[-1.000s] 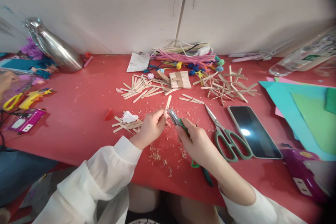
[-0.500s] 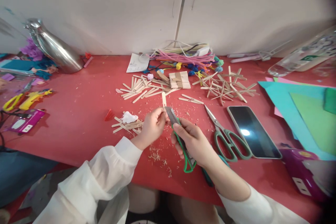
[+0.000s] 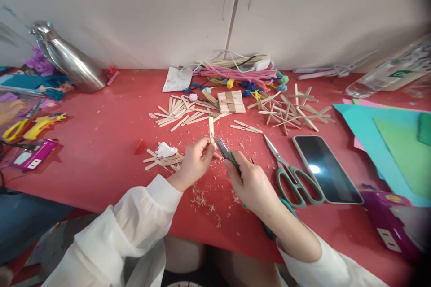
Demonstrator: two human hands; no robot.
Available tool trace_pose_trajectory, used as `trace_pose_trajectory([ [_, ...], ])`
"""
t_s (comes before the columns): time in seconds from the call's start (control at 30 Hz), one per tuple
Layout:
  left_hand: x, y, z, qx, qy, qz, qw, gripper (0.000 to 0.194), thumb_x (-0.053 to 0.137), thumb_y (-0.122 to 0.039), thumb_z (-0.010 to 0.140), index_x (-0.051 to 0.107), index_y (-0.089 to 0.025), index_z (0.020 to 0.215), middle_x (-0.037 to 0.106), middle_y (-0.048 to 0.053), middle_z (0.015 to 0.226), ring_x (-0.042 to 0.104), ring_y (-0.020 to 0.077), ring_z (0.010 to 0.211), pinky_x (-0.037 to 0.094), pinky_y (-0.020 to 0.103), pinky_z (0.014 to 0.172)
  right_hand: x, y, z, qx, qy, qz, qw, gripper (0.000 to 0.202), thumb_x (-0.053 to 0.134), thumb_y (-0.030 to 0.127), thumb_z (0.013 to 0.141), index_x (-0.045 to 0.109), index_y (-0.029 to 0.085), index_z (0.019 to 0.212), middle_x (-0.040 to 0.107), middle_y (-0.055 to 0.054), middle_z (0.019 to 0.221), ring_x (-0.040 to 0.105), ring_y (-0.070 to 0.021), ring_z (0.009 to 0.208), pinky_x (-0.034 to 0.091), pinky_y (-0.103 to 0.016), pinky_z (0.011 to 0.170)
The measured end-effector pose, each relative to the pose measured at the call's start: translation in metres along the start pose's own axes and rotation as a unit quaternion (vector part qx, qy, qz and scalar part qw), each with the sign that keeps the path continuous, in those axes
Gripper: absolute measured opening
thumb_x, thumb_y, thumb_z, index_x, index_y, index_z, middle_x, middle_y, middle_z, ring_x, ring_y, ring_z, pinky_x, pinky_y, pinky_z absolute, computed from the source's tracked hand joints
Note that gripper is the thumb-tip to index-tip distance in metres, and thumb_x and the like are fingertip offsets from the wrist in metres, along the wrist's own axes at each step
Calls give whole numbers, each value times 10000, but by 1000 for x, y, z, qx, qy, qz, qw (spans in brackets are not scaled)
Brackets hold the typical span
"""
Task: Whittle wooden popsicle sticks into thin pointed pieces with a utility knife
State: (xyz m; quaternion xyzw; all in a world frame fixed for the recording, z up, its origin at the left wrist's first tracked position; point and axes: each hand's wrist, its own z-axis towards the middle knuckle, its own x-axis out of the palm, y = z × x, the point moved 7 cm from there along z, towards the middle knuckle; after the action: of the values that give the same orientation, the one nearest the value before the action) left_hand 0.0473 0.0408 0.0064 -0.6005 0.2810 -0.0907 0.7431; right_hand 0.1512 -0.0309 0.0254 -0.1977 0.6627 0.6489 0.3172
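Note:
A pale wooden craft stick (image 3: 211, 125) stands up out of my left hand (image 3: 199, 157), pinched between its fingers. My right hand (image 3: 247, 177) is wrapped round a green utility knife (image 3: 222, 148), whose blade end is beside the stick, close to my left fingertips. Fine wood shavings (image 3: 200, 199) lie on the red table (image 3: 111, 143) below my hands. Left of my left hand, several craft sticks (image 3: 158, 161) lie under a white crumpled lump (image 3: 166, 149).
Green-handled scissors (image 3: 292, 179) and a phone (image 3: 326, 168) lie right of my right hand. Behind are loose sticks (image 3: 175, 110), a stick bundle (image 3: 231, 102) and pink pipe cleaners (image 3: 235, 73). A metal jug (image 3: 72, 60) stands back left; another person's hand (image 3: 11, 110) shows far left.
My right hand has turned, with the knife lying more behind its fingers and the blade drawn slightly right. A person's hand has come further into view at the far left.

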Motion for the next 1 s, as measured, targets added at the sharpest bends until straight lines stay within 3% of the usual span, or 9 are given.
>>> trace_pose_trajectory([
  [0.17,-3,-8,-3,29,-18,47,998,293,377,-375,914,477,-176,724,639,9,680,632,123,660,458,206,624,3,1,-2,13,14,29,999,149,349,338,831,427,217,793,514,11,511,492,-162,424,318,-257,454],
  [0.37,-5,-16,-6,58,-38,124,990,285,364,-327,918,464,-182,694,609,4,654,576,115,593,409,202,580,14,-1,-6,58,73,150,984,162,355,360,856,419,223,798,500,47,523,470,-110,351,364,-232,388],
  [0.67,-7,-13,-6,61,-78,224,970,247,352,-273,901,453,-196,689,519,-11,575,474,117,503,326,226,503,33,1,-11,146,136,386,900,256,410,478,808,371,226,837,489,93,533,404,-64,300,381,-201,286],
  [0.87,-8,-13,-4,34,-71,174,982,266,353,-304,908,507,-185,727,541,-6,579,516,122,527,373,228,528,33,3,-9,169,173,453,858,280,412,462,805,424,208,923,467,85,550,375,-49,295,346,-181,268],
  [1.0,-6,-11,-2,22,-53,78,995,263,373,-318,906,507,-172,733,576,-1,631,550,114,574,416,219,569,29,2,-6,154,175,432,871,296,403,450,814,447,197,962,473,80,555,368,-56,292,328,-189,258],
])
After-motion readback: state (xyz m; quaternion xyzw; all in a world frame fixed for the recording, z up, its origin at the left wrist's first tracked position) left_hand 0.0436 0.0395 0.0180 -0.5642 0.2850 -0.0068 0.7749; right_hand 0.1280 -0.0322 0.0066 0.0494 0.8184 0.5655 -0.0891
